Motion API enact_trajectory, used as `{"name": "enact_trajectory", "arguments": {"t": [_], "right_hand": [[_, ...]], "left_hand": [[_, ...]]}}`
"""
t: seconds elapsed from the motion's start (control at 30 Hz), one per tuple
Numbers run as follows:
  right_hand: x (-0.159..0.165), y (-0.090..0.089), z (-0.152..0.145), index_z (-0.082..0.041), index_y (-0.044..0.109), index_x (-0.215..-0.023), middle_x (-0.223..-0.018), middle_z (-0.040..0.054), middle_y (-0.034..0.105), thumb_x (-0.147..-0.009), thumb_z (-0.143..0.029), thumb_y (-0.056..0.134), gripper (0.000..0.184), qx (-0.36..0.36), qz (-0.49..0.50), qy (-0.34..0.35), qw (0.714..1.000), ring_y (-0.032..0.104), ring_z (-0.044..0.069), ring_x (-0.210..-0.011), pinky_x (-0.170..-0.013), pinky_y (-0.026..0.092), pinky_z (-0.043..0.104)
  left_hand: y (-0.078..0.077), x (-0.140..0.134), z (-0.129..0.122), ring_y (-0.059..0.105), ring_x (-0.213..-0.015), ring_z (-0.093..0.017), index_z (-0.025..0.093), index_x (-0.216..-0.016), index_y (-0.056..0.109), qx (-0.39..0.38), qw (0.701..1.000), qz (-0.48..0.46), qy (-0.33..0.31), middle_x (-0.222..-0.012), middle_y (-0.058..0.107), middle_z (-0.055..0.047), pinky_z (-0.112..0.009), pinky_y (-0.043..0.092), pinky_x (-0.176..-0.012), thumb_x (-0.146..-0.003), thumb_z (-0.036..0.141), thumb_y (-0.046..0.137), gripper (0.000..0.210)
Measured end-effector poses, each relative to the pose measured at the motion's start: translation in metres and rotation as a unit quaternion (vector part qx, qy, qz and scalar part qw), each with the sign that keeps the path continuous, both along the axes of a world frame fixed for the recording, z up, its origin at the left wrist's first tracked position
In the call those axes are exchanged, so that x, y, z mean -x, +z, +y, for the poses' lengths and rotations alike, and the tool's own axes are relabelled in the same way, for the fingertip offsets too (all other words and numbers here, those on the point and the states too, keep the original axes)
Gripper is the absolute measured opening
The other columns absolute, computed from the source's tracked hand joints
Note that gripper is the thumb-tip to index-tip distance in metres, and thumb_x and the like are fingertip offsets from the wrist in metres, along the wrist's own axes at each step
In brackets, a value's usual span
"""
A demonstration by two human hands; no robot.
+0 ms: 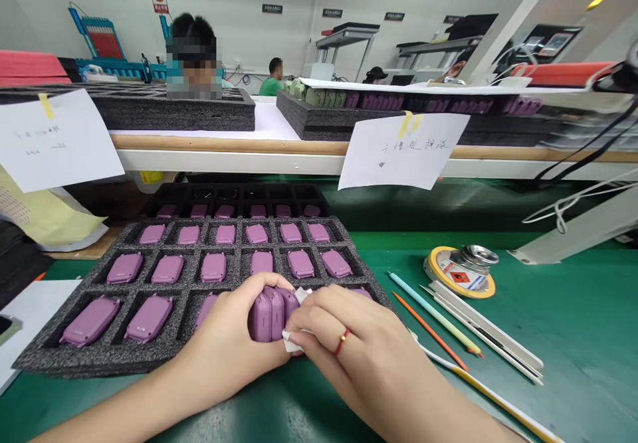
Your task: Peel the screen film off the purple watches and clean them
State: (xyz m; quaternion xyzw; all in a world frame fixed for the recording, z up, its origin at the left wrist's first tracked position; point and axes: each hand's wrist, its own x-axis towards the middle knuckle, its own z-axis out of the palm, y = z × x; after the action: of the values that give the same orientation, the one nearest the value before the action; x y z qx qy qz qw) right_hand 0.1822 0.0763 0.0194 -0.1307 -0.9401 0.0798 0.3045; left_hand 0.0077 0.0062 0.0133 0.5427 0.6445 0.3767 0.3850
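My left hand is wrapped round several purple cases with rounded corners, stacked side by side with their edges up. Against the right end of this stack, my right hand pinches a small white wipe; I cannot tell whether it is cloth or paper. The right fingers hide part of the cases. Just beyond both hands lies a black foam tray, where more purple cases lie singly in the compartments.
On the green bench, right of my hands, are a pen-like blue and yellow stick, an orange stick, white tweezers-like tools and a tape roll with a metal-topped can. A shelf with hanging paper notes crosses behind. People sit beyond.
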Motion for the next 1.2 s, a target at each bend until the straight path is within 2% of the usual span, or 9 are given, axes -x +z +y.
{"name": "enact_trajectory", "arguments": {"t": [0.17, 0.33, 0.57, 0.73, 0.93, 1.1, 1.2], "right_hand": [[0.006, -0.004, 0.011, -0.016, 0.063, -0.090, -0.086, 0.0052, 0.068, -0.100, -0.013, 0.053, 0.014, 0.038, 0.065, -0.015, 0.997, 0.062, 0.018, -0.078, -0.072, 0.050, 0.030], [0.000, 0.000, 0.009, -0.020, 0.061, -0.088, -0.086, 0.0012, 0.067, -0.095, -0.010, 0.062, 0.011, 0.118, 0.004, 0.025, 0.993, 0.062, 0.017, -0.079, -0.074, 0.049, 0.029], [0.003, -0.002, 0.019, -0.020, 0.059, -0.090, -0.089, 0.0007, 0.070, -0.096, -0.010, 0.061, 0.011, 0.109, 0.050, 0.004, 0.993, 0.064, 0.018, -0.083, -0.080, 0.044, 0.032], [-0.003, 0.008, 0.012, -0.020, 0.061, -0.086, -0.085, -0.0006, 0.069, -0.095, -0.010, 0.063, 0.013, 0.111, -0.029, 0.016, 0.993, 0.063, 0.016, -0.079, -0.078, 0.043, 0.032], [0.002, 0.005, 0.009, -0.020, 0.065, -0.086, -0.084, -0.0001, 0.071, -0.094, -0.014, 0.066, 0.010, 0.092, 0.012, -0.011, 0.996, 0.062, 0.016, -0.078, -0.076, 0.044, 0.032], [-0.005, 0.014, 0.013, -0.021, 0.066, -0.081, -0.084, -0.0019, 0.072, -0.088, -0.010, 0.072, 0.014, 0.163, -0.021, 0.025, 0.986, 0.065, 0.015, -0.077, -0.076, 0.047, 0.029], [-0.016, 0.025, 0.024, -0.021, 0.068, -0.082, -0.082, -0.0015, 0.073, -0.089, -0.010, 0.069, 0.013, 0.197, 0.027, -0.001, 0.980, 0.067, 0.015, -0.076, -0.071, 0.049, 0.026]], "left_hand": [[0.004, 0.001, 0.000, 0.063, -0.110, -0.024, 0.031, -0.114, 0.058, 0.031, 0.999, 0.016, 0.006, -0.115, 0.071, 0.004, -0.034, 0.048, -0.090, -0.073, 0.027, 0.075, 0.044], [0.004, 0.001, 0.000, 0.062, -0.110, -0.026, 0.029, -0.114, 0.058, 0.027, 1.000, 0.008, 0.006, -0.116, 0.070, 0.001, -0.035, 0.049, -0.089, -0.073, 0.029, 0.073, 0.044], [0.005, 0.001, 0.000, 0.062, -0.111, -0.026, 0.029, -0.114, 0.057, 0.034, 0.999, 0.015, 0.007, -0.116, 0.070, 0.001, -0.036, 0.048, -0.092, -0.073, 0.029, 0.074, 0.044], [0.005, 0.001, 0.000, 0.061, -0.115, -0.028, 0.028, -0.115, 0.057, 0.029, 0.999, 0.014, 0.001, -0.119, 0.070, -0.001, -0.036, 0.050, -0.090, -0.074, 0.028, 0.072, 0.043], [0.007, 0.000, -0.001, 0.063, -0.110, -0.027, 0.028, -0.115, 0.057, 0.030, 0.999, 0.018, -0.003, -0.115, 0.071, 0.000, -0.037, 0.048, -0.094, -0.076, 0.030, 0.073, 0.043], [0.008, 0.000, -0.002, 0.061, -0.114, -0.027, 0.027, -0.114, 0.057, 0.013, 1.000, 0.016, -0.007, -0.119, 0.068, -0.001, -0.036, 0.046, -0.096, -0.074, 0.031, 0.075, 0.043], [0.009, 0.001, -0.003, 0.061, -0.108, -0.027, 0.027, -0.115, 0.057, 0.035, 0.999, 0.021, 0.011, -0.116, 0.067, -0.002, -0.039, 0.046, -0.094, -0.073, 0.031, 0.075, 0.046]]}}
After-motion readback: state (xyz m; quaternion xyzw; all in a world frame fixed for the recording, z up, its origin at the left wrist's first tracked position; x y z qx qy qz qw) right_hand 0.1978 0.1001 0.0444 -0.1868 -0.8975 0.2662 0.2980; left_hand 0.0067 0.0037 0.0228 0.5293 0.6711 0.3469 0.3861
